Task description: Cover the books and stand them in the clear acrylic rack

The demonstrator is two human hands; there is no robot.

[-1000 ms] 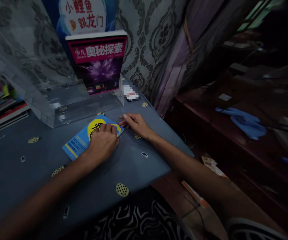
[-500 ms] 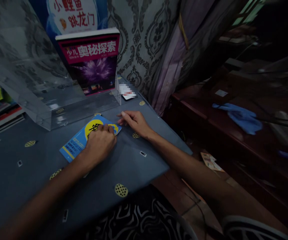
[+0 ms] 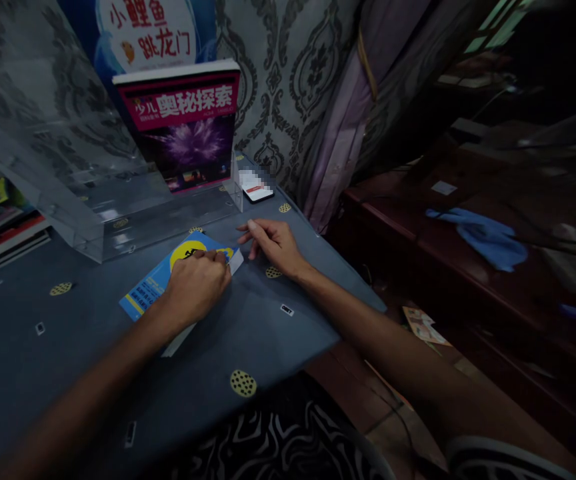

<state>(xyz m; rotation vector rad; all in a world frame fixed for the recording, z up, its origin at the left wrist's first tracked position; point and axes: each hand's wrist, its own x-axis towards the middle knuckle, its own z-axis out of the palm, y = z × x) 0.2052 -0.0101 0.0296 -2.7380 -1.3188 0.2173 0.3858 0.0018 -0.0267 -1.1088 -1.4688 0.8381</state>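
Observation:
A thin blue book (image 3: pixel 154 272) with a yellow oval on its cover lies on the desk. My left hand (image 3: pixel 199 283) is closed on its near right edge, fingers curled, and hides part of the cover. White paper shows along that edge, at the corner past my knuckles and below my wrist, where the cover stands a little raised. Just right of the book's far corner, my right hand (image 3: pixel 275 247) hovers by the desk. Its thumb and fingers are loosely bent and apart, with nothing between them.
A clear acrylic rack (image 3: pixel 101 230) stands at the back, holding a magenta-and-black book (image 3: pixel 188 133). Beside it lies a phone (image 3: pixel 257 187) with a lit screen. Stacked books (image 3: pixel 11 230) are at far left. The desk's right edge drops towards a dark red bench with a blue cloth (image 3: pixel 491 237).
The blue book's near right edge has lifted, and white paper now shows there. My left hand has shifted slightly left; my right hand stays almost in place.

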